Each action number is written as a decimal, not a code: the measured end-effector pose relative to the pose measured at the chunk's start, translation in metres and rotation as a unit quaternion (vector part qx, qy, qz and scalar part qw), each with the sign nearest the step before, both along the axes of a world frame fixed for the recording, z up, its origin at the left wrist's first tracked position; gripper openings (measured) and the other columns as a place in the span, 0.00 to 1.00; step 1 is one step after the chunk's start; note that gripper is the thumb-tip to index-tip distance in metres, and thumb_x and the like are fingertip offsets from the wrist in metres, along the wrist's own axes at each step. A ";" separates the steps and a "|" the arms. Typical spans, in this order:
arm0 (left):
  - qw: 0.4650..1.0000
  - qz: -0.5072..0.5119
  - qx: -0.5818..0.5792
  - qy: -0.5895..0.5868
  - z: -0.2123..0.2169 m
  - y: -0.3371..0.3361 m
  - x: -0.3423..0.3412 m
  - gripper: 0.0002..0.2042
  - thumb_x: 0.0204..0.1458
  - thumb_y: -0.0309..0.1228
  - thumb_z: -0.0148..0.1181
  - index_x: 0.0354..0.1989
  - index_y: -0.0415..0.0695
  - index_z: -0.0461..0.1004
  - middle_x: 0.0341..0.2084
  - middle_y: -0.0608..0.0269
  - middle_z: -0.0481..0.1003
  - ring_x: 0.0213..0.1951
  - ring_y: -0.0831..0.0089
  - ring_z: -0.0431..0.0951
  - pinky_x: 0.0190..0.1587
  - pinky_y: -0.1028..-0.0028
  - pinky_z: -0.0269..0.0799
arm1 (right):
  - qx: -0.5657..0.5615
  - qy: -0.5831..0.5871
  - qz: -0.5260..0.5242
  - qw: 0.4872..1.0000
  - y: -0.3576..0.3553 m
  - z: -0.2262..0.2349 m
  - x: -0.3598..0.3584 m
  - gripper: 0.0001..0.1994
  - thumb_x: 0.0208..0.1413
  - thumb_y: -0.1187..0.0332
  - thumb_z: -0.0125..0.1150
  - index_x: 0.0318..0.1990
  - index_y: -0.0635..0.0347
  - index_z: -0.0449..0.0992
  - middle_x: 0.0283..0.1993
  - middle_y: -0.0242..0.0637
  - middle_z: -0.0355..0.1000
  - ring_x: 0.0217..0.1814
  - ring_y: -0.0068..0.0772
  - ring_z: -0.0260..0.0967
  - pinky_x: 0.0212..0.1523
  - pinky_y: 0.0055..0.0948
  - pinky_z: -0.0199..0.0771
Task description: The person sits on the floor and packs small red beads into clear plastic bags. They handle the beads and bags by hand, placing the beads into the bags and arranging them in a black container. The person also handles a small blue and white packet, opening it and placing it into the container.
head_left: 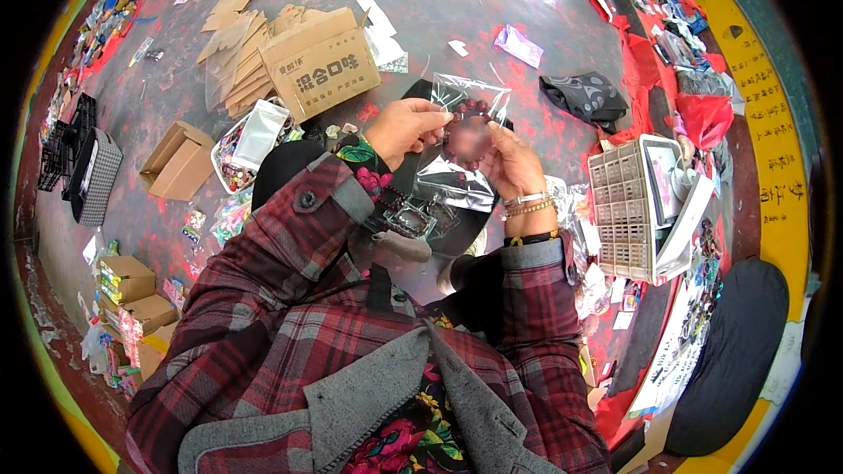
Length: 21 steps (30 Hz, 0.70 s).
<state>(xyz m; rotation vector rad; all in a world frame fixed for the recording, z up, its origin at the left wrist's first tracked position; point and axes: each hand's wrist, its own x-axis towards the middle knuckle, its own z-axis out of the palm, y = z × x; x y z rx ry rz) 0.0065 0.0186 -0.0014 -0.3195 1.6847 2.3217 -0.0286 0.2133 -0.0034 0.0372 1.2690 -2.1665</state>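
Observation:
A bracelet of dark red round beads (475, 107) is stretched upright between my hands, its middle blurred. On its left side, the thumb and fingers of my left hand (404, 130) pinch the beads. My right hand (516, 165) grips the opposite side, with light bracelets around that wrist. Behind and below the beads, a shiny clear plastic bag (457, 186) lies over a black surface (470, 235). Near my left cuff, more dark beads and a small clear packet (410, 221) rest on the black surface.
An open cardboard box (323, 66) leans by flattened cardboard ahead left. A white basket of small goods (230, 154) stands left, next to a smaller box (177, 161). To the right are a beige plastic crate (622, 211) and a black patterned bag (583, 96). A purple packet (519, 46) lies ahead.

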 end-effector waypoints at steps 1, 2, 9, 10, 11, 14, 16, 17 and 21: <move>1.000 -0.013 -0.010 -0.002 0.003 0.000 0.000 0.07 0.48 0.33 0.59 0.27 0.43 0.72 0.20 0.73 0.69 0.23 0.86 0.66 0.22 0.84 0.58 | -0.022 0.004 -0.007 1.000 0.003 -0.007 -0.003 0.12 0.59 0.65 0.45 0.42 0.66 0.67 0.38 0.45 0.72 0.39 0.38 0.72 0.38 0.32 0.74; 0.999 -0.036 -0.001 -0.015 0.002 0.001 -0.002 0.07 0.50 0.34 0.57 0.30 0.44 0.72 0.21 0.74 0.67 0.24 0.85 0.64 0.25 0.86 0.57 | -0.044 0.008 -0.014 0.999 0.005 -0.011 -0.006 0.12 0.59 0.65 0.45 0.43 0.66 0.67 0.38 0.45 0.72 0.39 0.38 0.72 0.39 0.32 0.74; 0.995 -0.052 0.071 0.045 -0.016 0.007 0.000 0.08 0.50 0.31 0.57 0.31 0.38 0.73 0.27 0.65 0.74 0.29 0.81 0.73 0.32 0.82 0.68 | -0.064 0.007 -0.053 0.996 -0.001 0.003 0.001 0.14 0.60 0.64 0.44 0.45 0.67 0.67 0.38 0.46 0.72 0.39 0.38 0.72 0.40 0.31 0.73; 0.997 -0.035 0.037 0.056 -0.013 0.008 0.000 0.08 0.51 0.31 0.57 0.31 0.37 0.73 0.26 0.65 0.75 0.27 0.80 0.73 0.31 0.81 0.68 | -0.070 0.007 -0.053 0.996 -0.002 0.005 0.001 0.15 0.60 0.64 0.44 0.45 0.67 0.66 0.38 0.46 0.72 0.39 0.38 0.72 0.39 0.31 0.73; 0.997 -0.035 0.038 0.065 -0.011 0.009 0.000 0.08 0.51 0.30 0.56 0.31 0.37 0.73 0.26 0.65 0.75 0.27 0.80 0.73 0.31 0.81 0.69 | -0.076 0.007 -0.052 0.996 -0.003 0.009 0.002 0.15 0.60 0.63 0.44 0.46 0.67 0.66 0.38 0.46 0.72 0.39 0.38 0.72 0.39 0.31 0.73; 0.996 -0.023 0.044 0.079 -0.011 0.010 0.000 0.08 0.51 0.30 0.56 0.31 0.36 0.74 0.25 0.65 0.75 0.26 0.80 0.74 0.31 0.82 0.69 | -0.098 0.007 -0.059 0.993 -0.004 0.006 0.000 0.15 0.60 0.63 0.44 0.47 0.67 0.66 0.38 0.47 0.72 0.38 0.38 0.72 0.39 0.31 0.73; 0.995 -0.020 0.046 0.089 -0.010 0.009 0.000 0.08 0.51 0.30 0.56 0.31 0.36 0.74 0.24 0.65 0.75 0.26 0.80 0.74 0.30 0.82 0.69 | -0.091 0.012 -0.065 0.994 -0.005 0.005 0.000 0.15 0.60 0.64 0.44 0.47 0.67 0.66 0.38 0.47 0.72 0.38 0.38 0.72 0.39 0.31 0.73; 0.994 -0.019 0.047 0.095 -0.010 0.009 0.001 0.08 0.51 0.30 0.56 0.31 0.36 0.74 0.24 0.65 0.75 0.26 0.80 0.74 0.29 0.83 0.69 | -0.077 0.017 -0.068 0.995 -0.006 0.005 0.001 0.14 0.60 0.64 0.44 0.46 0.66 0.66 0.38 0.47 0.72 0.38 0.38 0.72 0.39 0.31 0.73; 0.996 -0.028 0.061 0.058 -0.010 0.009 0.002 0.09 0.50 0.31 0.57 0.33 0.37 0.73 0.26 0.64 0.74 0.29 0.77 0.75 0.32 0.80 0.70 | -0.092 0.007 -0.073 0.993 -0.006 0.001 0.001 0.13 0.60 0.65 0.44 0.45 0.66 0.66 0.38 0.47 0.72 0.37 0.37 0.72 0.38 0.31 0.73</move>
